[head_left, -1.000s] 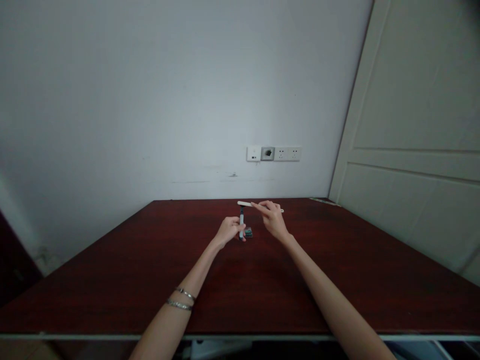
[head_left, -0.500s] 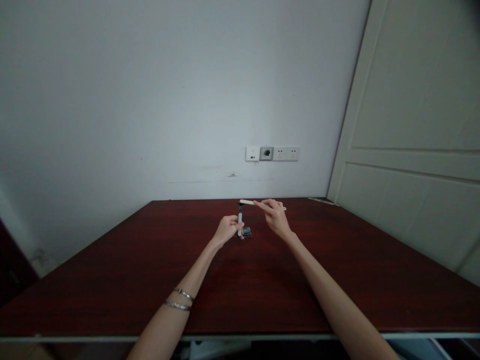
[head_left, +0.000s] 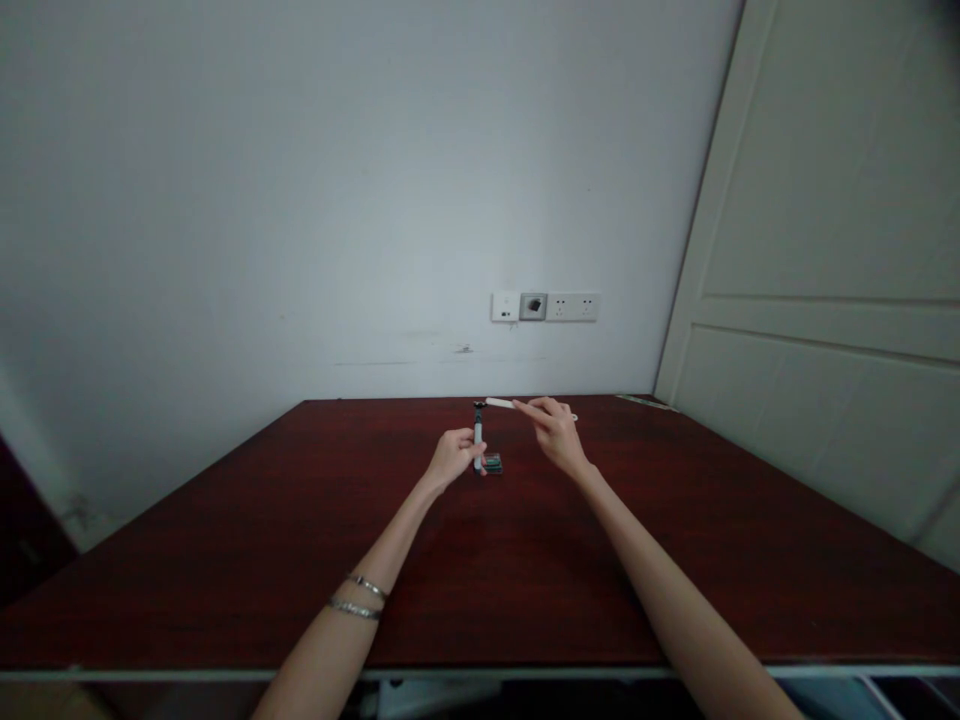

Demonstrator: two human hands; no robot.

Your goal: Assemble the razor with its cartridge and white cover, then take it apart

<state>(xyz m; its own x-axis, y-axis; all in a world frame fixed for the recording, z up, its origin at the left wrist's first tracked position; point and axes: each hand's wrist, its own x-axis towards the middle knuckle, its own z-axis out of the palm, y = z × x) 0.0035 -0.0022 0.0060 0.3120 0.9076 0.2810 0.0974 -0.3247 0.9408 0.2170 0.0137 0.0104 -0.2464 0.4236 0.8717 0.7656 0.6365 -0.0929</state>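
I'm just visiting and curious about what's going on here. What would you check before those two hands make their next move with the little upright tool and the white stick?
1. Grip of the left hand on the slim upright tool: ok, closed around its lower half.
2. Tool held upright: ok.
3. Grip of the right hand on the flat white stick: ok, pinched, lying about level.
4. Stick's tip touching the tool's dark top: cannot tell, too small.
5. Position of the small dark box: ok, flat on the table beside the left hand.
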